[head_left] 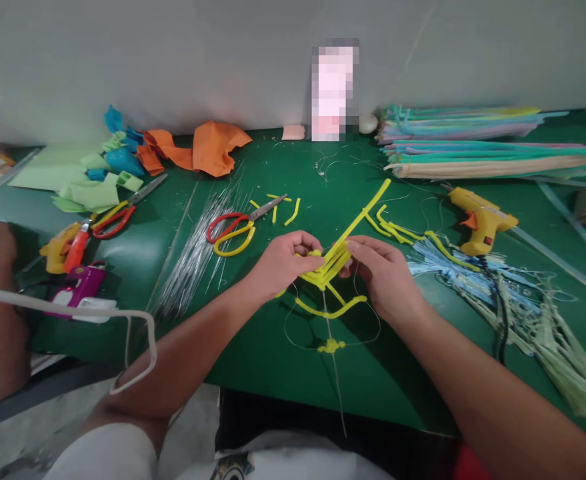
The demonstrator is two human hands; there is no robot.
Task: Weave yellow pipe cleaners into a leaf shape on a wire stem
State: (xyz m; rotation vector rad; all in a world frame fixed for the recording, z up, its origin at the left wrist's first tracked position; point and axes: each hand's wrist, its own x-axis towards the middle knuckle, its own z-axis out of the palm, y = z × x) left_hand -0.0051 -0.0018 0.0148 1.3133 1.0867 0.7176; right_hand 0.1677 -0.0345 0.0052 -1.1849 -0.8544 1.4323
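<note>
Left hand (287,263) and right hand (387,273) both pinching yellow pipe cleaners (331,265). Scissors (251,219) near left hand, glue gun (480,215) right of right hand.

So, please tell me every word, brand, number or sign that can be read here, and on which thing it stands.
No text can be read.
Upright bright panel: pixelated, unreadable.
Yellow glue gun at right: no legible marking.
Purple device: too blurred to tell.
Held yellow stems: no lettering visible.
</note>
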